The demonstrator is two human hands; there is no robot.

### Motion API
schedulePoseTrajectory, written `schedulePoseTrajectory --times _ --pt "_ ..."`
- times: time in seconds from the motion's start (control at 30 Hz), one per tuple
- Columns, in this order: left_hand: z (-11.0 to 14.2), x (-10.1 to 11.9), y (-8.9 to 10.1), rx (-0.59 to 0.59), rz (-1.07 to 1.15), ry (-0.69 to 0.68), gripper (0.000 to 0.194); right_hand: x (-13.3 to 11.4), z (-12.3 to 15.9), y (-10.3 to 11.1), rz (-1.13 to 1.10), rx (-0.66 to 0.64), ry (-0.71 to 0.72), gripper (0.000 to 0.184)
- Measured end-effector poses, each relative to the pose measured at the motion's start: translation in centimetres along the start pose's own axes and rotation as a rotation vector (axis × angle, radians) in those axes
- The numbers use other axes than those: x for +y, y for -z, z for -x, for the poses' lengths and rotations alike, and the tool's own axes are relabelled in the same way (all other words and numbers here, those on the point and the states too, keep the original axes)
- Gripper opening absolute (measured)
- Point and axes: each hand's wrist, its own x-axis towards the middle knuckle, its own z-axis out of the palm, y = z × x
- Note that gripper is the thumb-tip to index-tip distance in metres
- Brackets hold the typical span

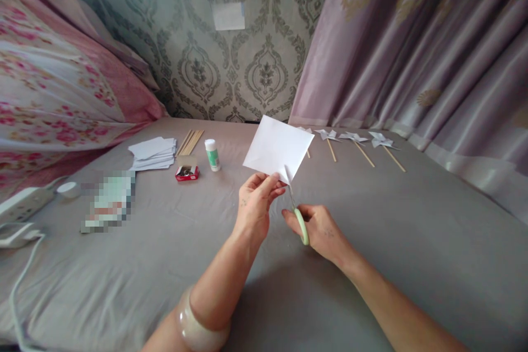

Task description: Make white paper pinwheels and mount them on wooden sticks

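A square sheet of white paper (276,146) is pinched along its lower edge by my left hand (258,201), held up above the grey cloth. My right hand (322,228) is closed around the pale green handles of a pair of scissors (302,226). The scissor blades reach the paper's lower corner, just right of my left fingertips, with one blade lying over the sheet. How far the paper is cut I cannot make out.
Behind to the left lie a stack of white paper (152,153), wooden sticks (190,142), a small red box (187,172) and a glue stick (212,155). Several paper pinwheels (381,140) lie back right. A power strip (25,203) and cable sit at the left edge.
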Motion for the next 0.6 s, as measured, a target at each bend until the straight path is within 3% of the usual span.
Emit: schedulePoseTrajectory --times 0.6 --pt "0.27 0.27 0.00 0.005 -0.039 0.018 0.024 -0.27 0.07 0.01 -0.050 0.028 -0.016 0.044"
